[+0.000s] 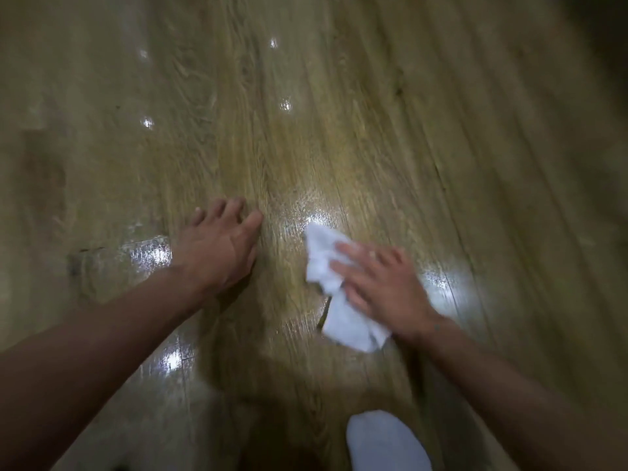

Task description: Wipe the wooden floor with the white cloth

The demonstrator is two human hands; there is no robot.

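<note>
Wood-grain planks of the wooden floor [356,107] fill the view, glossy, whole frame motion-blurred. Bright light reflections [147,123] dotted across the planks; biggest glare patch [317,215] sits just past the far edge of the cloth, another behind the right hand.

White rounded shape [384,443] at the bottom edge, beside the right forearm, well apart from the cloth – can't tell what it is.

Left hand [217,246] planted on the floor to the left of the cloth, fingers spread, tips down on the wood, holding nothing. It's the nearest thing on that side: near the cloth, not touching, bare strip of floor between them.

White cloth [350,326] crumpled, on the floor centre-right, under the right hand [387,287]. Right-hand fingers [346,266] straight and splayed, pressing flat on top of it, not curled round it. One bunched end sticks out beyond the fingertips toward the glare; the other end pokes out from under the palm on the near side, by the wrist. Middle of the cloth hidden by the hand
</note>
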